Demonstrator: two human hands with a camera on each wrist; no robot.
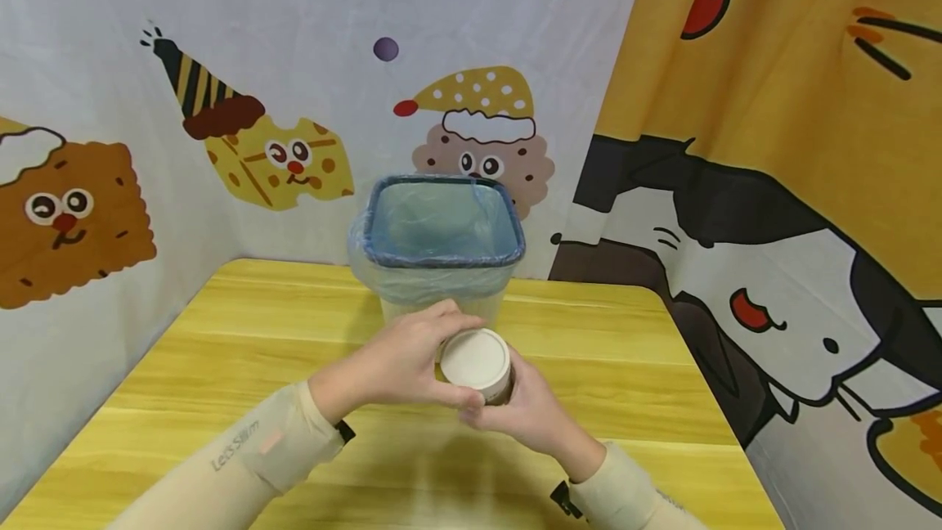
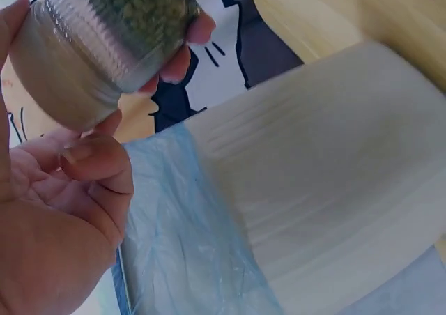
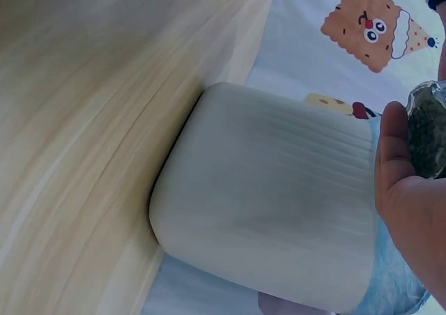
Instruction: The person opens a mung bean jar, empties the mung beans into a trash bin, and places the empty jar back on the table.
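Observation:
Above the table, in front of a bin, both hands hold a clear jar [image 2: 136, 26] of green granules with a cream lid [image 1: 474, 360]. My left hand [image 1: 401, 362] grips the lid from the left, its thumb on the near side and its fingers on the far side. From the right and below, my right hand [image 1: 526, 407] holds the jar's body. The jar stands roughly upright in the head view. Its glass body [image 3: 426, 134] shows at the edge of the right wrist view, cut off by the frame.
Just beyond the hands stands a pale bin [image 3: 265, 196] lined with a bluish plastic bag [image 1: 361, 248] folded over its rim. The wood-patterned table [image 1: 221, 350] ends at a cartoon-printed curtain [image 1: 294, 23] behind and at the sides.

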